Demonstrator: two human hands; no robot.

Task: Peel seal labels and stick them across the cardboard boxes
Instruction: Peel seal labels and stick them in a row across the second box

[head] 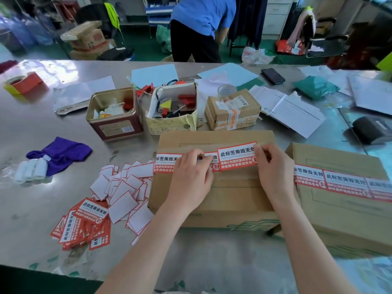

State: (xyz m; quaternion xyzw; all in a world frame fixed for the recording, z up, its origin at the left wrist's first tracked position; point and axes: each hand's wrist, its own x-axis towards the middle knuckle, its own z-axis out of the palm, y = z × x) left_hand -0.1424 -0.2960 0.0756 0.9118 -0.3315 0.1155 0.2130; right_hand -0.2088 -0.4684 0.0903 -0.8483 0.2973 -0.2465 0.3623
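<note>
Pressing down with flat fingers, the left hand [189,175] held the earlier seal labels [167,163] against the top of the middle cardboard box [214,187], probably to keep the row from lifting. The right hand [272,166] pinched the right end of the newest label [236,155], its grip narrow on that edge, aligning it with the row across the flap seam. Right of it stood a second box [343,211], already sealed. Unpeeled labels [84,221] and spent backing papers [127,187] lay left on the surface [31,134], within reach.
</note>
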